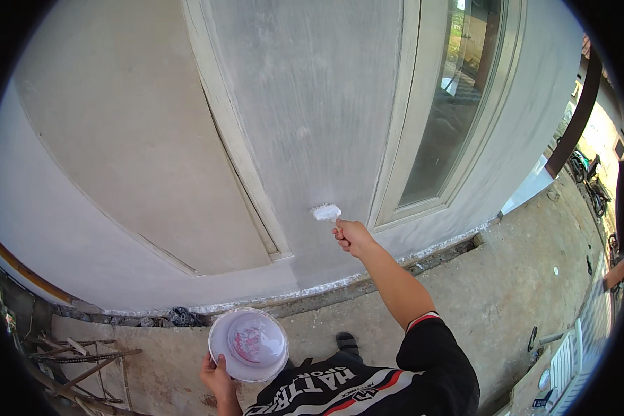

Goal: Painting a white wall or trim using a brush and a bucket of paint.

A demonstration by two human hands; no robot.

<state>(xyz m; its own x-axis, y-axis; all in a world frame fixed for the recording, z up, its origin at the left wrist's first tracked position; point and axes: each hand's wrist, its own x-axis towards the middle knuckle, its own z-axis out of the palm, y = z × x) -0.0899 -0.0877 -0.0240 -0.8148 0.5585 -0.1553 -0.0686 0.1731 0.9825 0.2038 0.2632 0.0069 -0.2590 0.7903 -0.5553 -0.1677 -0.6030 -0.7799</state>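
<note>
the right hand reaches out on a nearly straight arm, its fingers clamped round the handle of one brush, whose white head points toward ten to eleven o'clock, at or very near the grey wall; actual contact i cannot tell. the left hand, low at seven o'clock, grips one white bucket by its near edge, thumb over the rim. one window stands at two o'clock, one beige panel between nine and ten.
</note>
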